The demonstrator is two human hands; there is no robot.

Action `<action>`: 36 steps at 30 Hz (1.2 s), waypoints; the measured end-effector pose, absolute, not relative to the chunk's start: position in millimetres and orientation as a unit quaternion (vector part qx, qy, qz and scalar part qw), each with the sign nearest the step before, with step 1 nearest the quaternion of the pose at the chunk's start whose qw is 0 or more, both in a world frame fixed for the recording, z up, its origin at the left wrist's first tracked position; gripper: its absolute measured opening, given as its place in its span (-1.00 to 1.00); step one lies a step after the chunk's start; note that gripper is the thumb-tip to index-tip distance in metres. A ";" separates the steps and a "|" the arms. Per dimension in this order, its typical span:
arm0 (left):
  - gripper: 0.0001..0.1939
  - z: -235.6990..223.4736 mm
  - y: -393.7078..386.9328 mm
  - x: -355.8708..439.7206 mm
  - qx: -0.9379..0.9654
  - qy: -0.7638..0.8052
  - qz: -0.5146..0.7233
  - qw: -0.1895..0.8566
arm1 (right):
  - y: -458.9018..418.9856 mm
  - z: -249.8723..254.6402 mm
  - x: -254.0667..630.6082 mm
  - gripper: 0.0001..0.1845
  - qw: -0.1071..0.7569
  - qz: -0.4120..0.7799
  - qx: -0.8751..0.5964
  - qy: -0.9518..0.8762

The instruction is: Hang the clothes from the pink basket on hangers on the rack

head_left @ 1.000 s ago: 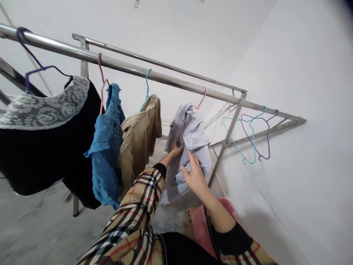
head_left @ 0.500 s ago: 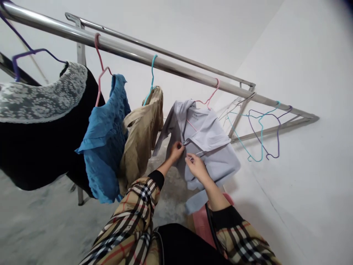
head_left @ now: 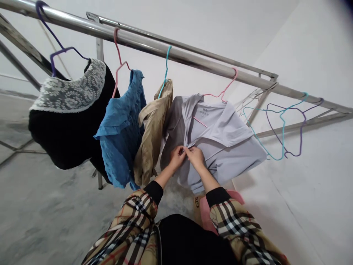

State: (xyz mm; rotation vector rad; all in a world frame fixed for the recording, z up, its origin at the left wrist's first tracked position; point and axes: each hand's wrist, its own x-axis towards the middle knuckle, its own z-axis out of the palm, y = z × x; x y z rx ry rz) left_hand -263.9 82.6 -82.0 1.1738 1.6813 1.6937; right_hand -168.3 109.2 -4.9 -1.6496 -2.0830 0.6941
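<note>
A light grey hooded jacket (head_left: 234, 154) hangs by its shoulders on a pink hanger (head_left: 224, 92). My left hand (head_left: 177, 157) pinches the jacket's front edge where the two sides meet, below the neck opening. Right beside it, my right hand (head_left: 195, 157) is closed on the same spot, with the fingertips of both hands almost touching. The small part between the fingers is hidden. The jacket's front falls open above my hands, showing a printed label inside the collar.
The hanger hooks over a metal rail (head_left: 198, 64). To the left hang a beige garment (head_left: 153, 136), a blue ruffled top (head_left: 118, 136) and a black top with white lace (head_left: 68, 132). Bare turquoise (head_left: 283, 132) and purple hangers (head_left: 301, 134) hang right. A pink container (head_left: 205, 213) stands below.
My right hand has moved in to the left and closed on the jacket's front edge beside my left hand. The view has shifted, so the rail and clothes sit further right.
</note>
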 end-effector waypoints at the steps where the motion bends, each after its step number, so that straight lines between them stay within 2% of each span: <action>1: -0.85 -81.0 79.6 -264.9 0.431 0.613 0.619 0.235 | 107.9 -4.4 -170.0 -0.55 0.200 0.238 -0.589 -0.746; 6: -0.88 -79.7 70.7 -268.8 0.432 0.609 0.627 0.222 | 97.0 -4.8 -174.5 -0.61 0.229 0.228 -0.573 -0.753; 14: -0.86 -82.3 65.6 -266.9 0.428 0.599 0.639 0.223 | 84.8 -11.6 -177.4 -0.73 0.349 0.248 -0.558 -0.711; 17: -0.86 -83.1 64.6 -266.1 0.424 0.600 0.640 0.223 | 81.5 -6.3 -176.2 -0.72 0.334 0.243 -0.572 -0.709; 25: -0.86 -85.4 62.7 -265.7 0.427 0.608 0.636 0.209 | 80.5 9.9 -170.7 -0.67 0.212 0.221 -0.573 -0.760; 36: -0.87 -85.8 62.5 -266.2 0.439 0.608 0.633 0.189 | 79.1 2.8 -170.1 -0.76 0.218 0.187 -0.583 -0.760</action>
